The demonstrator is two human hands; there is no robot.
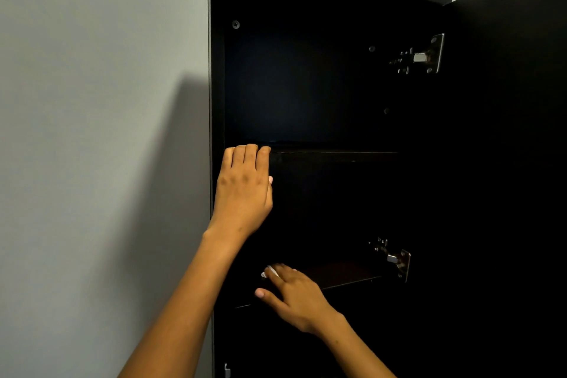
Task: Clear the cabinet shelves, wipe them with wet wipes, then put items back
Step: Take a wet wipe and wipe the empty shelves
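A tall black cabinet (pixel 306 86) stands open against a grey wall. My left hand (pixel 244 190) reaches up, its fingers hooked over the front edge of the upper shelf (pixel 334 153) at the left end. Lower down, my right hand (pixel 294 294) lies on the lower shelf (pixel 346 275) with its fingers stretched out flat, pressing a white wet wipe (pixel 270 271) against the board. Only a corner of the wipe shows past the fingertips. Both shelves look bare, though the inside is very dark.
The cabinet door (pixel 506 163) is swung open to the right, with two metal hinges (pixel 426 55) on its inner side. A plain grey wall (pixel 92 132) fills the left. A small metal fitting (pixel 227 370) shows at the cabinet's lower left edge.
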